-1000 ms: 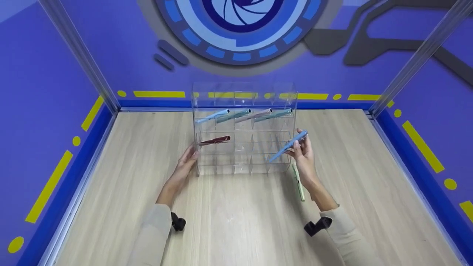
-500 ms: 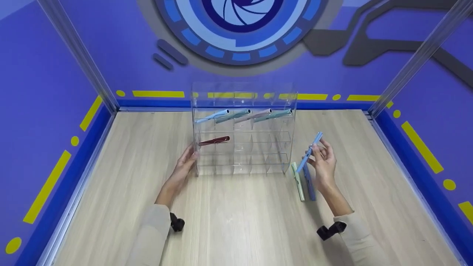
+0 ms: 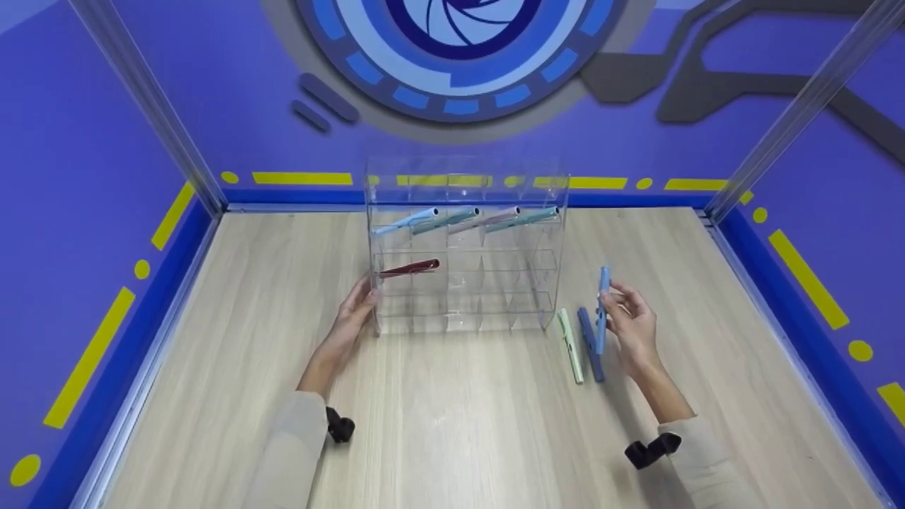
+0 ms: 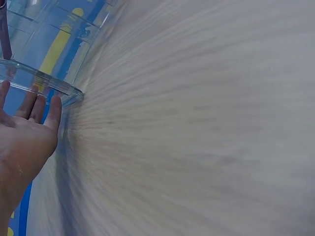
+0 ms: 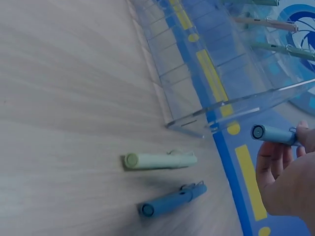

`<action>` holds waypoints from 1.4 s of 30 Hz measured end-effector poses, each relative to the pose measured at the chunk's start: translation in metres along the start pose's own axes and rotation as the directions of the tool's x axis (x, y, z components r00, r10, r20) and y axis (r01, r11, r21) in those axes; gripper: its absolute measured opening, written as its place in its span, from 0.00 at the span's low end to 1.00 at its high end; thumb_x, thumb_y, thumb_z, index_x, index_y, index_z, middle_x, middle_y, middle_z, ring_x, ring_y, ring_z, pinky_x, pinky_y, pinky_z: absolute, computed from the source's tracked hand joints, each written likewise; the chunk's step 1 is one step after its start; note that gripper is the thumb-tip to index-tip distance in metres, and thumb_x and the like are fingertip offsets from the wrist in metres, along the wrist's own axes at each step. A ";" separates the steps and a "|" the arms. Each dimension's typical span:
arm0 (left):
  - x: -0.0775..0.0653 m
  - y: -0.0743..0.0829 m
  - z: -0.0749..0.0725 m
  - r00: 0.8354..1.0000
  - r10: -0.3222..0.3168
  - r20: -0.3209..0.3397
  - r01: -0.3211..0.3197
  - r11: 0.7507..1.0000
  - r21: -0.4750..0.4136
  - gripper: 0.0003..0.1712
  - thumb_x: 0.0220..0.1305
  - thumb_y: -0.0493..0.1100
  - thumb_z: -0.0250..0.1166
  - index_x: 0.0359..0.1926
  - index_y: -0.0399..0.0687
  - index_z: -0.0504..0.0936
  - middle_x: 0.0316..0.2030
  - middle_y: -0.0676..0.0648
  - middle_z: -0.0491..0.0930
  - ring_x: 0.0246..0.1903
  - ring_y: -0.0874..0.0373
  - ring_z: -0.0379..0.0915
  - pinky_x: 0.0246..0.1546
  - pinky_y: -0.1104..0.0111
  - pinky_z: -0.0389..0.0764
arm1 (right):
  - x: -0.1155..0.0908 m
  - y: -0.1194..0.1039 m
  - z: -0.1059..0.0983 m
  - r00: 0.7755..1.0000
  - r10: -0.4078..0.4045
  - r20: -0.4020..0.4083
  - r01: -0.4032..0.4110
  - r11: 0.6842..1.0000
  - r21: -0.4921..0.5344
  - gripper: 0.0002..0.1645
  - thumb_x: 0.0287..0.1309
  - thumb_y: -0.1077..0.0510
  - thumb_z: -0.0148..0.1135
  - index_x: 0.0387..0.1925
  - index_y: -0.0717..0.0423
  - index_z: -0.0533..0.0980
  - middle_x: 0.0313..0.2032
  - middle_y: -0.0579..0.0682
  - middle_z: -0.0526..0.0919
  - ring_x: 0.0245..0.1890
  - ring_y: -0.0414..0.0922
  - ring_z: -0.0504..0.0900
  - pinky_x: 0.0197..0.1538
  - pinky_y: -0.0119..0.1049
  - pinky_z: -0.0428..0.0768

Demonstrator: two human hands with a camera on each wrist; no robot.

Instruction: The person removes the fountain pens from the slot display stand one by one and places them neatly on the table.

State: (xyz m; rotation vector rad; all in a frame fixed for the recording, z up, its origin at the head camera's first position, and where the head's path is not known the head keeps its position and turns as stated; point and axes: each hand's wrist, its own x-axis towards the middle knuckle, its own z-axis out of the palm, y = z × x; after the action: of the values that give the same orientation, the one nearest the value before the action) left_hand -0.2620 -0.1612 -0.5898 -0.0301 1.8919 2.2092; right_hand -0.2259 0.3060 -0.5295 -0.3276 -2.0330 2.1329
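A clear acrylic pen rack point(image 3: 463, 283) stands on the table, with several pens in its upper row and a dark red pen point(image 3: 410, 268) below them at the left. Against the rack's left side rests my left hand point(image 3: 350, 314), its fingers fairly straight and touching the side panel in the left wrist view. My right hand point(image 3: 631, 322) pinches a light blue pen point(image 3: 603, 311) between thumb and fingers, holding it near upright off the table. Just left of that hand, a pale green pen point(image 3: 570, 346) and a dark blue pen point(image 5: 172, 200) lie side by side.
The wooden table point(image 3: 438, 438) is bounded by blue printed panels point(image 3: 78, 233) at the back and both sides. Metal posts point(image 3: 152, 106) rise at the back corners. A black camera mount point(image 3: 654, 450) sits on each wrist.
My right hand has moved right and toward me, away from the rack, with the light blue pen turning more upright. The dark blue pen has come into view. My left hand stays put.
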 end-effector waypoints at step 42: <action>0.000 0.001 0.000 1.000 0.004 0.010 -0.005 1.000 0.006 0.37 0.82 0.52 0.50 0.82 0.58 0.47 0.83 0.49 0.40 0.83 0.50 0.33 0.83 0.52 0.44 | 0.005 0.046 -0.067 0.997 0.071 -0.025 -0.075 0.882 -0.466 0.25 0.67 0.57 0.68 0.60 0.66 0.78 0.35 0.37 0.86 0.31 0.29 0.82 0.33 0.22 0.82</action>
State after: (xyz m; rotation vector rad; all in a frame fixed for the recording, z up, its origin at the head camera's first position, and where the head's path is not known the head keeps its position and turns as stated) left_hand -0.2621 -0.1613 -0.5892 -0.0139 1.8949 2.2027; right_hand -0.2111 0.3694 -0.5786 -0.4797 -2.5524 1.6417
